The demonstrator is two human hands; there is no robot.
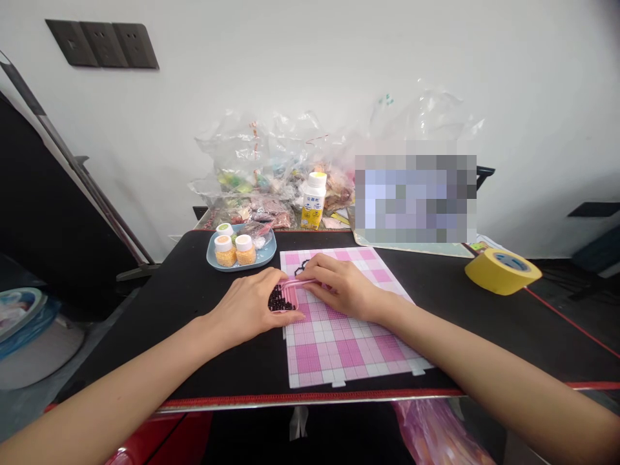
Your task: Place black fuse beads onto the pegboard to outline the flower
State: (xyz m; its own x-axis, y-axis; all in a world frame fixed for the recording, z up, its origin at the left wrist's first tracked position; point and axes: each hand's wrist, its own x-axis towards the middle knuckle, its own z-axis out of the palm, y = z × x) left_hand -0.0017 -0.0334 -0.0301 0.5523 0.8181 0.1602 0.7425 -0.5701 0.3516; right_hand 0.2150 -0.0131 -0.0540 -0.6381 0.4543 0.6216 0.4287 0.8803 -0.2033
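A pink and white checked pegboard (339, 349) lies on the black table mat, with a few black beads set near its far left corner. My left hand (249, 307) curls around a small pink tray of black beads (279, 299) at the board's left edge. My right hand (341, 284) rests on the board, fingers pinched on thin pink tweezers (296, 282) that point toward the tray.
A blue dish (241, 259) holds small jars of orange and green beads. Behind it lie clear plastic bags (271, 174) and a white bottle (314, 200). A roll of yellow tape (501, 270) sits at the right. The table's red front edge (310, 397) is near me.
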